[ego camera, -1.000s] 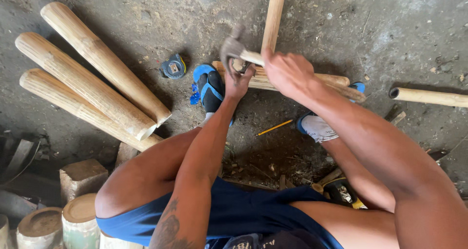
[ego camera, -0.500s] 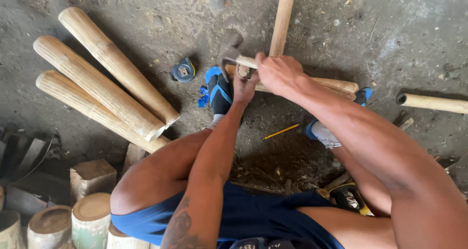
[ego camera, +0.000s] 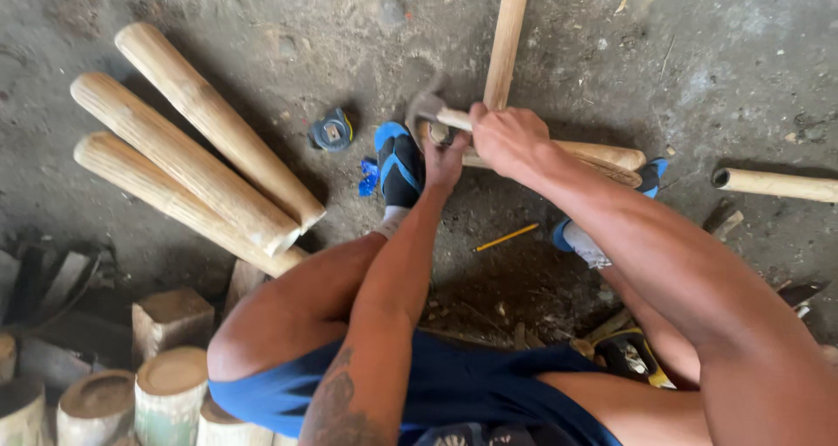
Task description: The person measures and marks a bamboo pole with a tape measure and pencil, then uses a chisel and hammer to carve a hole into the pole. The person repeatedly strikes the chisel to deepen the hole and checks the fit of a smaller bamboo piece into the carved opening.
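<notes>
Since the earlier picture, the hammer (ego camera: 429, 107) has come down a little and now sits low, right by the left hand (ego camera: 447, 160); the hands and poles have hardly shifted apart from that.

From the head camera, looking down: the right hand (ego camera: 506, 139) is closed tight around the hammer's wooden handle. The handle runs from those fingers out to the left, and the metal head at its end is blurred. The left hand is just under the hammer head. Its fingers seem to pinch something small against the end of the thin poles (ego camera: 602, 156), but I cannot tell what it is.

The thin poles lie flat on the dirt floor (ego camera: 663, 53). Their long way goes left to right, from the left fingers toward the right foot (ego camera: 650, 177). Another long pole (ego camera: 509, 36) stands away from the fingers, pointing to the top of the picture. The left foot (ego camera: 398, 162) is just beside the left fingers and looks to press down on the pole ends.

I think this is the hitting step. The next hit needs good aim, because the left fingers are so close to the hammer head.

A tape measure (ego camera: 332, 130) lies left of the fingers, and three thick logs (ego camera: 196, 162) lie farther left.
</notes>
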